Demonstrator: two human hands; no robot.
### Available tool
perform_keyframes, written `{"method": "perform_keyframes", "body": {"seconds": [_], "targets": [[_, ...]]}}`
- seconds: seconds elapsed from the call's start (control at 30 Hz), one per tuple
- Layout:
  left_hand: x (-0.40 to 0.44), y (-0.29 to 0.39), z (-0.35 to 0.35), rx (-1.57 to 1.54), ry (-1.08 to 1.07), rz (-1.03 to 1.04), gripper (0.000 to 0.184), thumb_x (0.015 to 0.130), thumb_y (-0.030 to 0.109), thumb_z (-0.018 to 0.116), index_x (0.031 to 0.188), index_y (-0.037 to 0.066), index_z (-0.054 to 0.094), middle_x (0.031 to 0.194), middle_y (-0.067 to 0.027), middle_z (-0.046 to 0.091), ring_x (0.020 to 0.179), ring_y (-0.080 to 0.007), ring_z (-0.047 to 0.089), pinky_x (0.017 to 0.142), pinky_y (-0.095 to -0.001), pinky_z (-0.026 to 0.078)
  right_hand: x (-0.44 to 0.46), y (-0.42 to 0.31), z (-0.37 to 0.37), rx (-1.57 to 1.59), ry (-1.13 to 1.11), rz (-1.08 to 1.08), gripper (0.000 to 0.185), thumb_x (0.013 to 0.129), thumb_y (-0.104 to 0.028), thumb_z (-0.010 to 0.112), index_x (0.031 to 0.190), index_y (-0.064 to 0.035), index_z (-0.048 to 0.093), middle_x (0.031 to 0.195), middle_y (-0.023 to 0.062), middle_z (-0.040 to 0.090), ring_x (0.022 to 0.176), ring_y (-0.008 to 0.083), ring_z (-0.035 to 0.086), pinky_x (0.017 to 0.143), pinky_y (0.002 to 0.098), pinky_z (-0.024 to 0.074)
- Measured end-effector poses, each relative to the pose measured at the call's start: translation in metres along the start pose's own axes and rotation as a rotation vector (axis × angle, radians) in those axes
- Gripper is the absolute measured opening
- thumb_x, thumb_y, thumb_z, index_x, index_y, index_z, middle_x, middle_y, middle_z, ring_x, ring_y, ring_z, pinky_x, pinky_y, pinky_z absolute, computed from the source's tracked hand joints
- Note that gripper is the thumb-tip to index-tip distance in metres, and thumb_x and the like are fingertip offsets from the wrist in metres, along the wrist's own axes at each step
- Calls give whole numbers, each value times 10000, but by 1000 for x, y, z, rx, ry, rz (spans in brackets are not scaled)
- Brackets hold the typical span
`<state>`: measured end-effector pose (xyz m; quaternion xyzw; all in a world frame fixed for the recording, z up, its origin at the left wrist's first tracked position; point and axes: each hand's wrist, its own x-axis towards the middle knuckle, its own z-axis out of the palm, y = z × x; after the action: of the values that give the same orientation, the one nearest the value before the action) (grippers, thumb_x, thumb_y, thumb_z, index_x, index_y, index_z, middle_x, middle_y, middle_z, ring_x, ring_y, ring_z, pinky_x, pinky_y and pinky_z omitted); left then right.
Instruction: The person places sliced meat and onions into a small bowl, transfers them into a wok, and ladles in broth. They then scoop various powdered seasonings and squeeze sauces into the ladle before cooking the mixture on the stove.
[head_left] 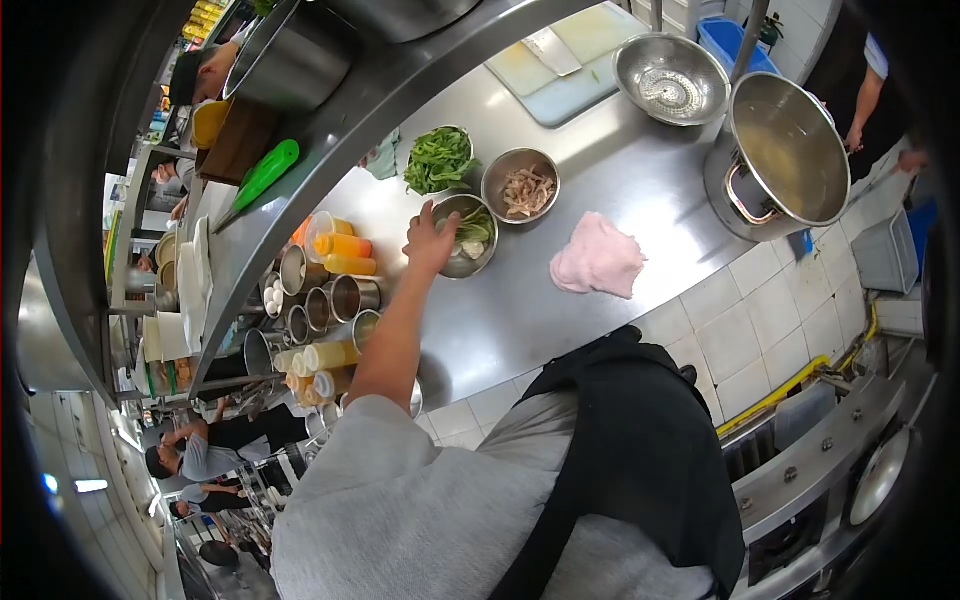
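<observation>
My left hand (430, 243) is at the near left rim of a metal bowl (478, 268). The thumb side reaches over the rim and the other fingers lie outside it, so the hand looks closed on the edge. Inside are green leaves (472, 228) and small whitish pieces (472, 248). Just beyond stands a bowl heaped with leafy greens (440, 160). Another metal bowl (494, 186), to the right, contains light brown strips (527, 192). A crumpled pink cloth (598, 257) lies farther right on the steel counter (500, 325). My right hand is out of sight.
A large pot (790, 150) with liquid and a metal colander (672, 80) stand right. Cutting boards (570, 90) with a broad blade lie at the back. Sauce bottles (345, 246) and metal containers (355, 295) crowd the left, beneath a steel shelf (330, 150). Several people are nearby.
</observation>
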<state>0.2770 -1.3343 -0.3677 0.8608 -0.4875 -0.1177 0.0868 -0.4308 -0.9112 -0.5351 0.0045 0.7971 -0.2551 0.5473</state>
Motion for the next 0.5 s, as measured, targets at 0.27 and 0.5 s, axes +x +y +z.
{"method": "perform_keyframes", "body": {"seconds": [0.27,0.5], "targets": [[-17,-40,38,-232,142,234,574,810,-17,503,1352,91,657,1162,-205,619,1071,-392,610,982,-440,497,-9,-9,1,-26,14,-14,247,1020,-260,619,1111,-44,695,892,48,635,791,167,597,725,327,454],[-37,-50,6,-93,116,284,542,830,33,541,1360,72,650,1107,-208,677,969,-353,672,911,-439,537,-18,6,12,1,40,9,257,1021,-254,621,1136,-33,688,943,69,651,840,183,610,777,333,462]]}}
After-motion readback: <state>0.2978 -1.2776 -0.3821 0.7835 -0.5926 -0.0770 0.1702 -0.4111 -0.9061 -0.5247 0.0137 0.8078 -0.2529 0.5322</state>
